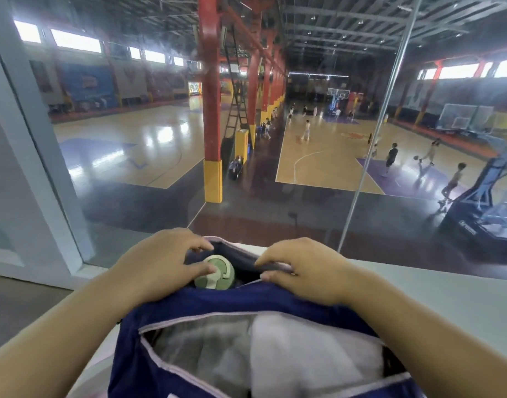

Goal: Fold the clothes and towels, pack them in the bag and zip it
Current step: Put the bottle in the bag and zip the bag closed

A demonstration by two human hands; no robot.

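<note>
A navy bag with pale trim sits on a white ledge right below me. Its main compartment gapes, showing a grey folded cloth on the left and a white towel on the right. Beyond it, a smaller far pocket is pulled apart, and a green-and-white bottle cap shows inside. My left hand pinches the left edge of that pocket, its thumb resting on the cap. My right hand grips the right edge of the same pocket.
The white ledge runs along a glass wall directly behind the bag. A white window frame post stands at the left. Far below through the glass lie basketball courts with red pillars and several players.
</note>
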